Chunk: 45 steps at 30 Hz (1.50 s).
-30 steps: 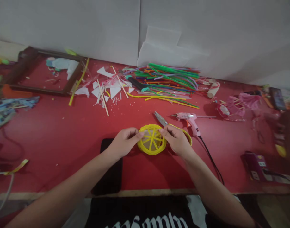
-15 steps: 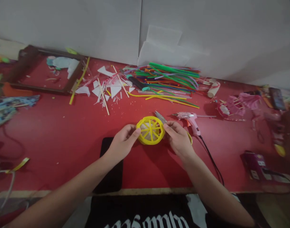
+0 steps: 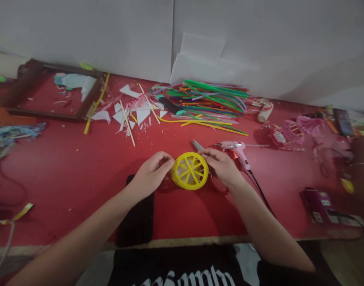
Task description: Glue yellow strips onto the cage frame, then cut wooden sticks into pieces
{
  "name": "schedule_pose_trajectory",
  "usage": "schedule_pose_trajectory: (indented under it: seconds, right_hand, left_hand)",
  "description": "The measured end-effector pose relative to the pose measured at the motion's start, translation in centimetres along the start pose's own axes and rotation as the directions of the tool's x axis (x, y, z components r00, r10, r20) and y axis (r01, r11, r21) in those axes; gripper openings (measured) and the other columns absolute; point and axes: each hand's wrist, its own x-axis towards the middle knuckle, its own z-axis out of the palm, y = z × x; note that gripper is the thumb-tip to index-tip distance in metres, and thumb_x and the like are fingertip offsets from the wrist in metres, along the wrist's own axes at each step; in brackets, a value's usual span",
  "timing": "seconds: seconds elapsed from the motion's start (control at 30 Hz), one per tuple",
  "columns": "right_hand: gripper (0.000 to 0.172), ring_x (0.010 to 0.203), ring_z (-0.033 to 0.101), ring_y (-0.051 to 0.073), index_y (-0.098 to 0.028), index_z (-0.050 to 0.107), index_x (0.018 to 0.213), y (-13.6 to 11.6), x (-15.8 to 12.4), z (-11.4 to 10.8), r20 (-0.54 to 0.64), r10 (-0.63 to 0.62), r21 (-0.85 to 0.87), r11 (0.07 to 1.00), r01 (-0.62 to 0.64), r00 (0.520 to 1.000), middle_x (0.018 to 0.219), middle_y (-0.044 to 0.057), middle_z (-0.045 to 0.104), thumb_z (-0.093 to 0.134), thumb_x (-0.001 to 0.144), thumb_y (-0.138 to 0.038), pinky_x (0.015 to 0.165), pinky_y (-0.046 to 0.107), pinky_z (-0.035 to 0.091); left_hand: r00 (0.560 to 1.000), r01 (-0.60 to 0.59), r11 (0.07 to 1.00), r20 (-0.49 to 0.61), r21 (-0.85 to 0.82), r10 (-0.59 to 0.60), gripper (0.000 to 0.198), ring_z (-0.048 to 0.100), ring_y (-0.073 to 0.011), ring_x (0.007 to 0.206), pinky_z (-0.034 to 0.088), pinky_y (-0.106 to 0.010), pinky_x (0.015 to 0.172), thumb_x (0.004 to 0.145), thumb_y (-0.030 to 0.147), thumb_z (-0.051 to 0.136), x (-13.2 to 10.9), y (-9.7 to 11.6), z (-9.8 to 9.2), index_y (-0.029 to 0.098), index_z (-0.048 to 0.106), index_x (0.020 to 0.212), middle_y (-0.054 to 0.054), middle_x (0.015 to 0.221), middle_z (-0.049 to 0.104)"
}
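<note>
A yellow round frame with spokes like a wheel (image 3: 190, 171) is held between my two hands just above the red table. Its wall has some depth, and something pale shows through the gaps. My left hand (image 3: 153, 169) is closed in a pinch at its left rim. At the upper right rim, the thumb and fingers of my right hand (image 3: 220, 165) are pinched together. Grey pointed blades, apparently of scissors (image 3: 197, 145), stick out behind my right fingers; the handles are mostly hidden. A pink hot glue gun (image 3: 237, 149) lies just right of that hand.
A black phone-like slab (image 3: 137, 220) lies by my left forearm. Behind are bundled pipe cleaners (image 3: 214, 95), white scraps (image 3: 143, 115) with wooden sticks, and a brown frame (image 3: 51, 116). To the right are pink fabric pieces (image 3: 293, 131) and a purple power box (image 3: 315, 204).
The yellow frame has come slightly lower and turned a little, showing more of its left side wall. My right fingers have shifted up along its rim. The view has tilted slightly.
</note>
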Motion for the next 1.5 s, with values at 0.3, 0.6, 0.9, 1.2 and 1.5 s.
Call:
schedule_pose_trajectory:
  seconds: [0.3, 0.6, 0.9, 1.2, 1.5]
  right_hand:
    - [0.021, 0.079, 0.063, 0.013, -0.021, 0.069, 0.093, -1.8, 0.0, -0.4, 0.226, -0.009, -0.172, 0.984, 0.049, 0.974, 0.09, 0.001, 0.07, 0.068, 0.072, -0.025, 0.075, 0.029, 0.05]
    - [0.016, 0.066, 0.057, 0.01, -0.02, 0.059, 0.083, 0.5, -0.1, 0.4, 0.12, -0.211, -0.173, 0.958, 0.229, 0.97, 0.075, -0.002, 0.061, 0.068, 0.071, -0.022, 0.061, 0.022, 0.047]
    - [0.009, 0.063, 0.059, 0.01, -0.021, 0.067, 0.082, -1.1, -2.0, 1.4, 0.097, -0.621, -0.48, 0.655, 0.583, 0.778, 0.075, 0.0, 0.065, 0.071, 0.074, -0.022, 0.057, 0.022, 0.048]
    - [0.017, 0.075, 0.069, 0.015, -0.023, 0.068, 0.098, -1.3, -3.1, 1.0, 0.317, -0.854, -0.613, 0.147, 0.776, 0.412, 0.084, 0.003, 0.073, 0.063, 0.082, -0.018, 0.068, 0.027, 0.057]
    - [0.007, 0.058, 0.065, 0.013, -0.02, 0.072, 0.076, -3.0, -4.1, 2.0, 0.152, -0.707, -0.521, 0.537, 0.664, 0.691, 0.066, 0.002, 0.071, 0.069, 0.079, -0.026, 0.053, 0.024, 0.052]
  left_hand:
    - [0.91, -0.399, 0.777, 0.11, 0.487, 0.399, 0.087, 0.042, -0.0353, 0.127, 0.036, -0.052, 0.105, 0.07, 0.065, 0.068, 0.1, 0.6, 2.5, 0.015, 0.038, 0.135, -0.018, 0.136, 0.049]
    - [0.903, -0.417, 0.808, 0.088, 0.417, 0.42, 0.047, 0.056, -0.0248, 0.108, 0.044, -0.04, 0.094, 0.082, 0.042, 0.066, 0.3, 0.9, 2.6, 0.016, 0.053, 0.118, -0.011, 0.117, 0.06]
    - [0.962, -0.085, 0.973, 0.235, -0.216, 0.137, 0.029, 0.063, -0.0157, 0.089, 0.049, -0.027, 0.079, 0.09, 0.041, 0.053, 0.9, 1.0, 2.5, 0.017, 0.058, 0.105, -0.004, 0.098, 0.065]
    - [0.93, 0.25, 0.901, 0.347, -0.355, -0.121, 0.016, 0.06, -0.0108, 0.064, 0.046, -0.022, 0.06, 0.082, 0.033, 0.059, 0.3, 2.4, 1.6, 0.017, 0.058, 0.086, 0.0, 0.077, 0.063]
    - [0.933, 0.286, 0.894, 0.313, -0.344, -0.178, 0.01, 0.055, -0.0087, 0.057, 0.041, -0.018, 0.052, 0.073, 0.024, 0.056, -0.9, 3.8, 1.7, 0.017, 0.055, 0.079, 0.002, 0.07, 0.059]
